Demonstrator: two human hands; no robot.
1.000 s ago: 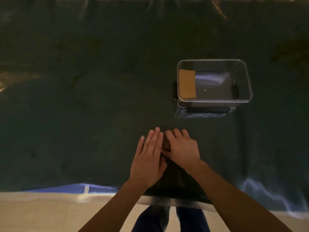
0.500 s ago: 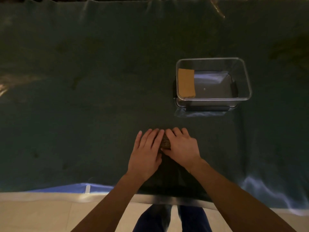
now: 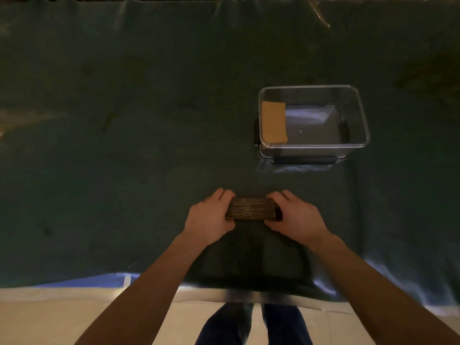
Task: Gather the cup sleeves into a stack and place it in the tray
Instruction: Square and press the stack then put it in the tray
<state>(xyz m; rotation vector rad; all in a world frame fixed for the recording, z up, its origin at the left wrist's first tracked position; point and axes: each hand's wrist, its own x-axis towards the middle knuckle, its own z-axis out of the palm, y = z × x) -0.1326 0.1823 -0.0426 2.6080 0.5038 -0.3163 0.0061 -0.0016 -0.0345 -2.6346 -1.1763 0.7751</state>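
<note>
A stack of brown cardboard cup sleeves (image 3: 251, 208) stands on edge on the dark green cloth, its layered edges facing me. My left hand (image 3: 210, 219) grips its left end and my right hand (image 3: 296, 216) grips its right end. A clear plastic tray (image 3: 353, 115) sits on the cloth up and to the right of the hands. One flat brown sleeve (image 3: 273, 122) leans against the tray's left inner wall.
The dark green cloth (image 3: 124, 120) covers the whole table and hangs over the near edge (image 3: 236, 292). Below it a pale floor and my legs in dark trousers (image 3: 251, 324) show. The tray has dark clip handles on its sides.
My hands lay flat and close together over the sleeves. They have since moved apart to the stack's two ends, and the stack now shows between them, turned on edge.
</note>
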